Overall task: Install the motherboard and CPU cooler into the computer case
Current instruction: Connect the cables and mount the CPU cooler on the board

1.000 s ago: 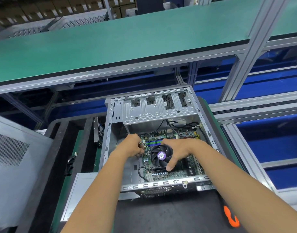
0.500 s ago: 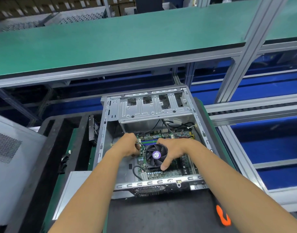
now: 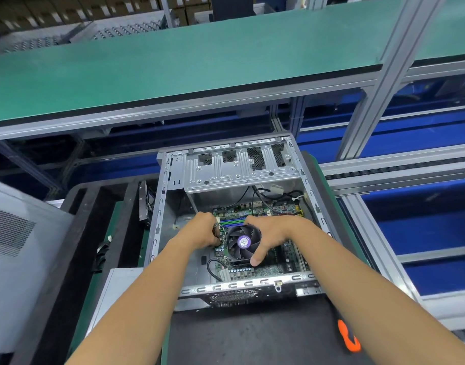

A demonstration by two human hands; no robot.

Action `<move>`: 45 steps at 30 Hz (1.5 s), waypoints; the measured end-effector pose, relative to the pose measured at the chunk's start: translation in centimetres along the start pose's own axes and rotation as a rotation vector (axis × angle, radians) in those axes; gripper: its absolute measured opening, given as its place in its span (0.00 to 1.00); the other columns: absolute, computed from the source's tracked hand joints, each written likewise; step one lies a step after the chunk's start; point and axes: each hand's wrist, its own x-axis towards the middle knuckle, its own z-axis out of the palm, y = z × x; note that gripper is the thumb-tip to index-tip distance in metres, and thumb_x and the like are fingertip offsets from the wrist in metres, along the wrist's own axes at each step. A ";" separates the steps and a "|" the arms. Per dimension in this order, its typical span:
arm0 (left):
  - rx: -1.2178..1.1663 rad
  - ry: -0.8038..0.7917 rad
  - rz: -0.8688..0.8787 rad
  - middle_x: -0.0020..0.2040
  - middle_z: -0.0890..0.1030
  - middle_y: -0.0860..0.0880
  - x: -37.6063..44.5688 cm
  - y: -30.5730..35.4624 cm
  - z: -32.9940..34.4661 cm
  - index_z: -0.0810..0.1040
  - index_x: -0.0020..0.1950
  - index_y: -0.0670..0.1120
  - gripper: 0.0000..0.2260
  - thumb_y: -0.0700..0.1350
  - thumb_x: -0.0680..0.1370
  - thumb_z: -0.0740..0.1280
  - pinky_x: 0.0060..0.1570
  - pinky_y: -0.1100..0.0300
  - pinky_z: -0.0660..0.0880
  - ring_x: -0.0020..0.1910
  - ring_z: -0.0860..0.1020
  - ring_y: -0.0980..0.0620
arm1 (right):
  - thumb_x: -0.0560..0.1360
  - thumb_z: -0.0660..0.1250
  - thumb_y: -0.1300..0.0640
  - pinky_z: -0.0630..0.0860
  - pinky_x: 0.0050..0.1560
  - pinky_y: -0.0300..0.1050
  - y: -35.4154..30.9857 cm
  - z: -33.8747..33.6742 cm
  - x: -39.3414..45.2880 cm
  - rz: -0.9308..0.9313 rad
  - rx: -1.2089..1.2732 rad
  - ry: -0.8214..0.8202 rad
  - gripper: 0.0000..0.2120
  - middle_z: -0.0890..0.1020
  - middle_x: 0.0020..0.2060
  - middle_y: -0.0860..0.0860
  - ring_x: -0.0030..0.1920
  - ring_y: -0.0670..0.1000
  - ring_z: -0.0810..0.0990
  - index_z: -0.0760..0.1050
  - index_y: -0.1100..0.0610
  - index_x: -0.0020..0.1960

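Observation:
An open silver computer case [image 3: 157, 233] lies on its side in the middle of the view. A green motherboard [image 3: 281, 270] sits flat inside it. On the board stands a black CPU cooler [image 3: 242, 242] with a round fan and a purple label. My right hand [image 3: 268, 233] grips the cooler's right side, thumb down at its near corner. My left hand [image 3: 205, 229] is curled at the cooler's left edge and pinches a small bundle of thin wires [image 3: 215, 229] there.
A drive cage [image 3: 239, 169] fills the far end of the case. A black cable [image 3: 213, 267] loops at the board's near left. A grey side panel [image 3: 18, 248] leans at left. An orange-handled tool [image 3: 348, 337] lies on the black mat near my right forearm. A green shelf [image 3: 173, 61] runs overhead.
Both hands stay on the cooler in the same grip. Only my head has shifted slightly, so the case sits a little differently in view.

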 end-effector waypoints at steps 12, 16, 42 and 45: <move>0.000 0.021 -0.005 0.45 0.83 0.45 0.3 0.0 0.1 0.83 0.44 0.41 0.04 0.38 0.71 0.71 0.41 0.66 0.70 0.42 0.78 0.50 | 0.62 0.81 0.45 0.71 0.62 0.53 -0.1 -0.1 -0.1 0.005 -0.022 0.016 0.50 0.68 0.69 0.51 0.63 0.54 0.71 0.55 0.51 0.74; 0.003 0.018 -0.025 0.44 0.83 0.45 0.4 -0.1 0.3 0.83 0.42 0.41 0.03 0.39 0.70 0.73 0.38 0.65 0.70 0.36 0.74 0.53 | 0.62 0.81 0.45 0.71 0.63 0.55 -0.1 -0.1 0.0 0.004 -0.020 0.015 0.48 0.69 0.68 0.51 0.62 0.54 0.72 0.56 0.50 0.73; -0.054 0.026 -0.088 0.38 0.76 0.46 0.3 0.4 0.4 0.80 0.42 0.42 0.03 0.37 0.69 0.71 0.36 0.62 0.71 0.36 0.71 0.51 | 0.63 0.81 0.45 0.70 0.66 0.54 -0.1 0.0 0.0 0.007 -0.036 0.020 0.50 0.67 0.71 0.51 0.66 0.55 0.70 0.55 0.51 0.74; -0.061 0.009 -0.103 0.38 0.76 0.47 0.4 0.2 0.5 0.79 0.41 0.43 0.04 0.38 0.70 0.72 0.33 0.64 0.69 0.36 0.72 0.52 | 0.62 0.81 0.45 0.70 0.65 0.55 -0.1 -0.1 0.1 0.010 -0.031 0.020 0.50 0.67 0.70 0.50 0.64 0.55 0.71 0.55 0.51 0.74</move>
